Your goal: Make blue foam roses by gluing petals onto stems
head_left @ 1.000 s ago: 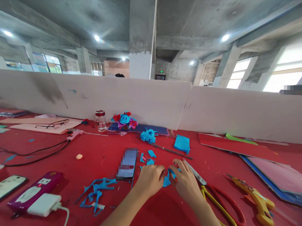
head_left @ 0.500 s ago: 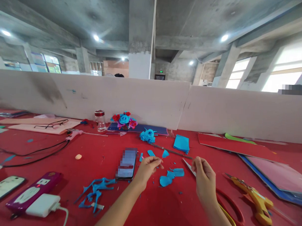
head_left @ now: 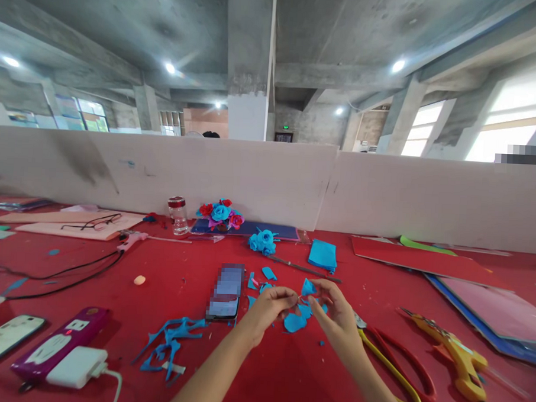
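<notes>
My left hand (head_left: 274,308) is closed in a pinch over the red table, and what lies between its fingertips is too small to make out. Close beside it, my right hand (head_left: 336,313) has its thumb and fingers around a small blue paper piece (head_left: 308,287). The fingertips of both hands nearly meet. Below them lie several cut blue paper petals (head_left: 294,322). Scissors (head_left: 394,366) with red and yellow handles rest to the right of my right hand, their blades partly hidden by it.
A phone (head_left: 225,291) lies left of my hands, with blue scraps (head_left: 170,345) nearer me. Behind are a blue paper flower bunch (head_left: 262,242) on a stem and a blue paper stack (head_left: 323,255). A yellow glue gun (head_left: 454,351) lies right; a purple power strip (head_left: 62,340) lies left.
My right hand has moved left, away from the scissors, to my left hand. A blue paper piece is now at its fingers. My left hand has shifted slightly right and down.
</notes>
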A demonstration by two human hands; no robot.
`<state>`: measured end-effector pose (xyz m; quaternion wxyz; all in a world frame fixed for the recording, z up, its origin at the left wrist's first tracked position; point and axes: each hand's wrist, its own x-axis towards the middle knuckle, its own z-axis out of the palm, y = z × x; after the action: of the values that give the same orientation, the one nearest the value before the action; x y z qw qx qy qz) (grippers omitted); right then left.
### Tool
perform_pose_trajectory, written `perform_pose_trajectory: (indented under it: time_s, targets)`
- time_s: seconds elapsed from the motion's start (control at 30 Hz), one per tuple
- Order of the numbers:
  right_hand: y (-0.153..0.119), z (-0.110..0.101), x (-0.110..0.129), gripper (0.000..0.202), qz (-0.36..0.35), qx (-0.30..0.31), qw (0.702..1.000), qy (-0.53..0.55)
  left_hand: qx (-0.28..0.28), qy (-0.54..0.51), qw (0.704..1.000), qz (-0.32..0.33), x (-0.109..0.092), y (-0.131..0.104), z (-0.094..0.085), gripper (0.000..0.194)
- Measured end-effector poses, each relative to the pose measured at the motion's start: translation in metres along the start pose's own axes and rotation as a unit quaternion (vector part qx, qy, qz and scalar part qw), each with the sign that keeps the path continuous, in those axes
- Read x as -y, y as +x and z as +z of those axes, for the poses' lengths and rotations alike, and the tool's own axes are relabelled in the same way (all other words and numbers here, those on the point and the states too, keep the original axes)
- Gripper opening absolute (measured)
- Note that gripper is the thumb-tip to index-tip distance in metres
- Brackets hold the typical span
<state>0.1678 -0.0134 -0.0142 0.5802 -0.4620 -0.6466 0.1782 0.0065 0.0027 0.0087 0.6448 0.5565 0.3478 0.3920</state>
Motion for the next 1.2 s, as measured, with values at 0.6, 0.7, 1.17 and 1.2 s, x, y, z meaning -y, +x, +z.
perform_pose_trajectory:
  time_s: [0.6,0.7,1.17,1.2]
  targets:
    - [0.001,-0.0023,0.0004,0.013,-0.006,0.001,0.999,-0.041,0.008,0.051,0.999,0.003,0.0085,0.0064,-0.0003,0.019]
    - [0.0012,-0.0028,0.0039,0.015,-0.011,0.012,0.999,-0.052,0.0,0.037,0.999,-0.001,0.0072,0.0055,0.0006,0.018]
    - [0.0019,-0.0034,0.0026,0.013,-0.02,0.037,0.998,-0.045,0.008,0.032,0.999,-0.007,0.0044,0.0044,0.0004,0.02]
    - [0.0017,-0.0031,0.003,0.013,-0.021,0.037,0.998,-0.049,0.011,0.031,0.999,-0.007,0.004,0.004,0.0008,0.021]
